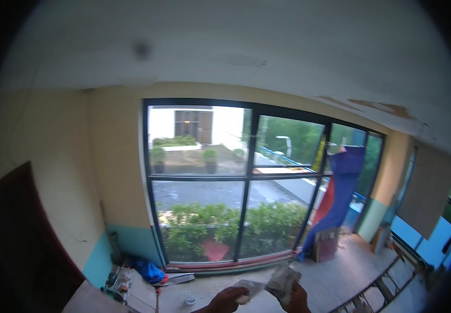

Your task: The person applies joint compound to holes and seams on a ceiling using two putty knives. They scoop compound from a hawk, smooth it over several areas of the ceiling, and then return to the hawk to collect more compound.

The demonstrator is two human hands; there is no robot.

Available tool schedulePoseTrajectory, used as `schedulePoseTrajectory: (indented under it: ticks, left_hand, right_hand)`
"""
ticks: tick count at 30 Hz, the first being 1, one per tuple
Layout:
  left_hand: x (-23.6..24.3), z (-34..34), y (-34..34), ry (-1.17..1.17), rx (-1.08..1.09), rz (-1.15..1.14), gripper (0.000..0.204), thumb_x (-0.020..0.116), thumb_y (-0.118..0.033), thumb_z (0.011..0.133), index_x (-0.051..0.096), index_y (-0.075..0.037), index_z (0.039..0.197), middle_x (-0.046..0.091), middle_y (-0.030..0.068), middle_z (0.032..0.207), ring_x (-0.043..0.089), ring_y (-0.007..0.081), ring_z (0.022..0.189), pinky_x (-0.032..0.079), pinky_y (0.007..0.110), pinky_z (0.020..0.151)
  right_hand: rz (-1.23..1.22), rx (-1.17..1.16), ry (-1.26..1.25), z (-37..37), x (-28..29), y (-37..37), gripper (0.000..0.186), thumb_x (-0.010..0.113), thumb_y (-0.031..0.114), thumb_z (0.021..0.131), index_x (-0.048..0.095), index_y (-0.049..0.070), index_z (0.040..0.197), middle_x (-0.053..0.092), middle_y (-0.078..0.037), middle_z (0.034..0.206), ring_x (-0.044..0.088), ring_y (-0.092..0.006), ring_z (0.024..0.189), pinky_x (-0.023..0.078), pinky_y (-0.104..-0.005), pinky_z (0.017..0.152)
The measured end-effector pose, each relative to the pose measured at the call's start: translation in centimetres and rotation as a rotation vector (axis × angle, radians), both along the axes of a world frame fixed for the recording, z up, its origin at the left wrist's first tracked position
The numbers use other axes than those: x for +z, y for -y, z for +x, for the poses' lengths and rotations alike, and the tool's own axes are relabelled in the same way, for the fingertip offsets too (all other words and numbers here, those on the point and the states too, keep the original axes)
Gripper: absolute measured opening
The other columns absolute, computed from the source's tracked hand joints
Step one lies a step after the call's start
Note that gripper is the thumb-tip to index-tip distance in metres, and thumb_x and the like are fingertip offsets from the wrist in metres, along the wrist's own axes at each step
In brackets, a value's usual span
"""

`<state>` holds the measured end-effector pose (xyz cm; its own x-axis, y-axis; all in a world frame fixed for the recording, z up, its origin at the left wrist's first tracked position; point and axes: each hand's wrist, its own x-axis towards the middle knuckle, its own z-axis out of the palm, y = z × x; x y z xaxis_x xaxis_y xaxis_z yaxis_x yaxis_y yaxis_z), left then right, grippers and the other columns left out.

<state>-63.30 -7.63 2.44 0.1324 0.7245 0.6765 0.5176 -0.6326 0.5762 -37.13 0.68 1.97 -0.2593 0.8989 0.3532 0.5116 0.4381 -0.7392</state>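
Note:
Both my hands show at the bottom edge, raised in front of a large window. My left hand (227, 301) is closed on the handle of a flat metal scraper or trowel blade (250, 287). Just to its right, my right hand (296, 300) grips another flat, grey-smeared tool or board (283, 281). The two tools touch or nearly touch between the hands. Only the upper parts of the hands are visible; the forearms are cut off by the frame.
A black-framed window (249, 180) fills the far wall, with bushes and a road outside. A blue and red cloth (340, 193) hangs at its right. Bags and clutter (142, 274) lie on the floor at left; a ladder (379, 284) lies at right. A dark door (22, 245) stands left.

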Motion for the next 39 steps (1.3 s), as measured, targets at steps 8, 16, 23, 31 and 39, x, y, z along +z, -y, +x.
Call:
schedulePoseTrajectory:
  ticks: [8, 16, 23, 31, 39]
  left_hand:
    - [-10.0, -4.1, 0.4, 0.119, 0.325, -0.235, 0.04, 0.053, -0.006, 0.078, 0.06, -0.006, 0.117, 0.063, 0.0225, 0.107, 0.06, 0.0387, 0.099, 0.05, 0.042, 0.084]
    - [-14.7, -11.0, 3.2, 0.752, 0.412, -0.638, 0.039, 0.06, -0.014, 0.076, 0.062, -0.005, 0.113, 0.068, 0.011, 0.096, 0.064, 0.0251, 0.083, 0.052, 0.039, 0.073]
    - [-25.0, -17.6, 6.3, 0.174, 0.647, -0.96, 0.031, 0.062, -0.022, 0.075, 0.065, -0.005, 0.1, 0.066, 0.0143, 0.09, 0.061, 0.0295, 0.076, 0.049, 0.039, 0.069]
    - [-24.3, -21.5, 3.8, 0.031, 0.617, -1.116, 0.031, 0.061, -0.022, 0.076, 0.065, -0.004, 0.101, 0.065, 0.0156, 0.091, 0.061, 0.0306, 0.078, 0.049, 0.039, 0.071]
    - [-24.6, -20.5, 7.2, -0.031, 0.671, -1.166, 0.032, 0.061, -0.023, 0.077, 0.064, -0.003, 0.102, 0.065, 0.0168, 0.092, 0.061, 0.0317, 0.08, 0.049, 0.04, 0.073]
  right_hand:
    - [-1.099, 0.497, -1.733, -2.8, 2.6, 1.1, 0.037, 0.036, 0.032, 0.102, 0.052, 0.006, 0.123, 0.059, -0.008, 0.108, 0.056, -0.0254, 0.099, 0.045, -0.0437, 0.092]
    - [-0.91, 0.374, -1.255, -5.0, -5.1, 0.6, 0.038, 0.034, 0.032, 0.103, 0.053, 0.006, 0.121, 0.06, -0.008, 0.104, 0.058, -0.0224, 0.091, 0.051, -0.0368, 0.081]
    - [0.172, 0.167, 0.112, -5.3, -3.0, 4.5, 0.042, 0.059, 0.027, 0.092, 0.054, 0.0, 0.124, 0.063, -0.015, 0.109, 0.06, -0.0282, 0.099, 0.049, -0.0351, 0.088]
    - [-0.348, 0.171, -0.732, -5.6, -7.2, 5.8, 0.045, 0.052, 0.028, 0.094, 0.049, -0.002, 0.126, 0.061, -0.014, 0.116, 0.059, -0.0266, 0.107, 0.048, -0.0362, 0.092]
    - [-0.333, 0.175, -0.594, -2.8, -11.9, 2.5, 0.031, 0.045, 0.022, 0.1, 0.053, 0.001, 0.121, 0.062, -0.01, 0.109, 0.059, -0.0238, 0.095, 0.05, -0.0347, 0.083]
